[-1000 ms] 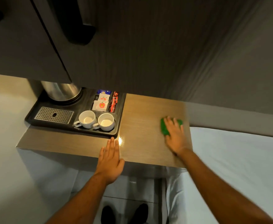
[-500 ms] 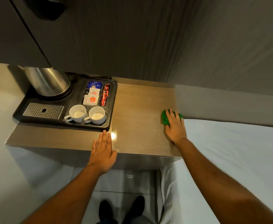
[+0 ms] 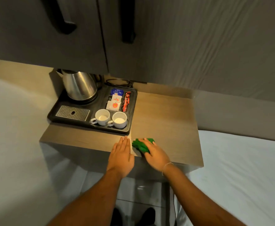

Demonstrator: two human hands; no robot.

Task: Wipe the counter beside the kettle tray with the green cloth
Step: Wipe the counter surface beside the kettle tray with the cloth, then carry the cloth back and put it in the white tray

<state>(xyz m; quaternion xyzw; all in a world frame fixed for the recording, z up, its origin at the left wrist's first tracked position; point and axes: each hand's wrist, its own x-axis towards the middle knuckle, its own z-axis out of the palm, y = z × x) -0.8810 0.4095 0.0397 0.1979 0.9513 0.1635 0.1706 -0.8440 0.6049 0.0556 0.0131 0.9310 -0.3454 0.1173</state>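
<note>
so the green cloth (image 3: pixel 140 145) is bunched up near the front edge of the bench (image 3: pixel 166 119), at 5 o'clock off the corner of the kettle tray (image 3: pixel 132 111). right hand (image 3: pixel 156 154) presses on it, fingers laid over it, bit blurry tho. left hand (image 3: pixel 121 154) rests flat at the cloth's 9 o'clock, relaxed, holding nothing.

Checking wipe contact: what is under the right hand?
The green cloth, bunched on the counter; its left part shows. The part beneath the right hand is hidden.
</note>
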